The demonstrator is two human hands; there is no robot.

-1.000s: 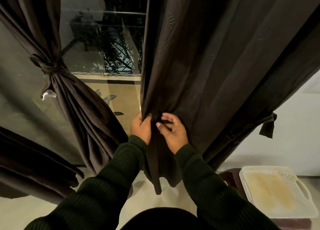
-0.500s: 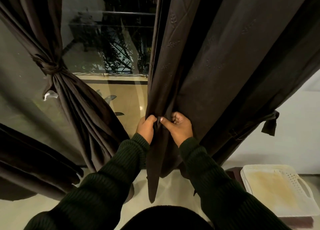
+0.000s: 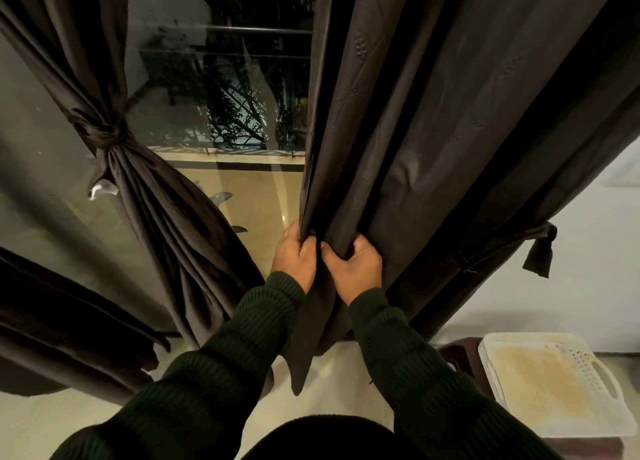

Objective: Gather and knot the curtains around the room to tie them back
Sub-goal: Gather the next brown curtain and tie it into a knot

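Observation:
A wide dark brown curtain (image 3: 433,130) hangs loose in front of me on the right. My left hand (image 3: 294,255) grips its left edge and my right hand (image 3: 353,265) clutches gathered folds right beside it, both fists touching. Below my hands a tail of the cloth (image 3: 304,355) hangs down towards the floor. To the left, a second brown curtain (image 3: 166,217) hangs with a knot (image 3: 100,130) tied in its middle.
A glass door or window (image 3: 221,95) shows a railing and plants outside. A white perforated plastic tray (image 3: 550,383) rests on a dark stool at lower right. Another dark curtain panel (image 3: 62,321) bulges in at lower left. A short tie strap (image 3: 536,251) dangles by the white wall.
My hands have bunched more of the right curtain's folds together and closed into tight fists. The curtain's left edge has shifted right, showing more of the glass.

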